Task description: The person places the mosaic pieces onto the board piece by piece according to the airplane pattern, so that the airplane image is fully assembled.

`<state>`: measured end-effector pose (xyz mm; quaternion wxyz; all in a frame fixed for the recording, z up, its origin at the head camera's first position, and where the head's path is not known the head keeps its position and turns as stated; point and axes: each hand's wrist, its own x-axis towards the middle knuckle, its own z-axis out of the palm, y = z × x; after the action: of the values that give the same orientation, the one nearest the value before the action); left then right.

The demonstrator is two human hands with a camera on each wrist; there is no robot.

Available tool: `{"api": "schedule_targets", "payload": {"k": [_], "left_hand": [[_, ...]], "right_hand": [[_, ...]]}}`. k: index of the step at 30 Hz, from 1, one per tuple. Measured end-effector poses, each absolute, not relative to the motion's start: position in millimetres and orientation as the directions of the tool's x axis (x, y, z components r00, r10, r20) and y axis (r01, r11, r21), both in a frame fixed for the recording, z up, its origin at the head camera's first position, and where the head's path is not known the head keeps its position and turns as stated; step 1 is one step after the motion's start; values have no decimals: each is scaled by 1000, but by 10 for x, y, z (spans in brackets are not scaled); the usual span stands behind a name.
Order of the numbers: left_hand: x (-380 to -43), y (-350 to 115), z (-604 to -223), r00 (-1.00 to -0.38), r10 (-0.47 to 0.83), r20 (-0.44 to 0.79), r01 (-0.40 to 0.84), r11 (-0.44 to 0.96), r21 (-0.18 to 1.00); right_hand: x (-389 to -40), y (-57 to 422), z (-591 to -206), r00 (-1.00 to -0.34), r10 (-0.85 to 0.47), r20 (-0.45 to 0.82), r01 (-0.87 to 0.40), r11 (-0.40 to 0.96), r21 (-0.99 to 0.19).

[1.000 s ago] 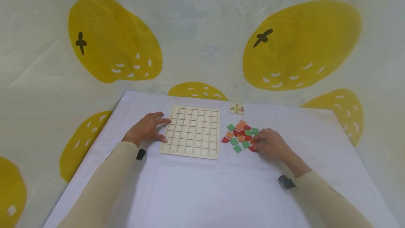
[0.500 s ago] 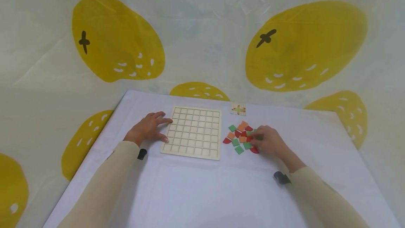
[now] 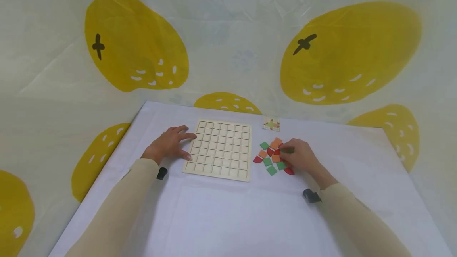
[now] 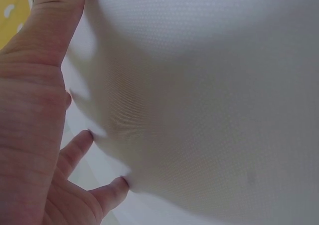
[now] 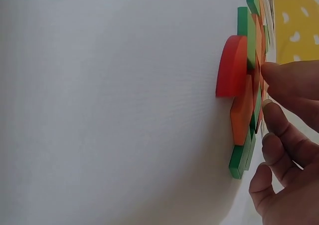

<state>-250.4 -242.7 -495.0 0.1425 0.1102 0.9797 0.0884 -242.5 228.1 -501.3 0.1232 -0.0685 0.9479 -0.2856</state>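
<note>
A pale wooden grid board [image 3: 218, 176] lies flat in front of me in the head view. My left hand [image 3: 168, 146] is spread at its left edge, with index finger and thumb tips on the rim. The left wrist view shows that hand [image 4: 75, 185] beside white cloth. Right of the board lies a loose cluster of thin tiles, among them a green tile [image 3: 271, 170], an orange tile [image 3: 262, 154] and a red rounded piece [image 3: 289, 171]. My right hand [image 3: 299, 154] is over the cluster's right side, thumb and bent fingers right at the tiles; I cannot tell whether one is pinched.
A small pattern card [image 3: 271, 124] lies behind the tiles near the table's back edge. White cloth covers the table [image 3: 214, 217]. Behind it hangs a pale sheet [image 3: 235, 31] printed with big yellow shapes.
My right hand has shifted left and slightly away from me over the cluster, and its fingertips now cover other tiles. The left hand stays at the board's edge. The head view has turned slightly.
</note>
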Motion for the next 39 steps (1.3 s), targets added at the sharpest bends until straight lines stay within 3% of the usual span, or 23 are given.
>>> {"api": "schedule_targets", "payload": {"k": [24,39], "left_hand": [[-2461,-2399,-4860,-934,236,-268,185,962,202],[-2480,-2411,-4879,-930,239,-279,186,961,203]], "right_hand": [[-2483,2193,-4967,-953,-135,-273,45,823,-566],[-2532,2223,-4944,-924,-221,-313,-10,830,-557]]}}
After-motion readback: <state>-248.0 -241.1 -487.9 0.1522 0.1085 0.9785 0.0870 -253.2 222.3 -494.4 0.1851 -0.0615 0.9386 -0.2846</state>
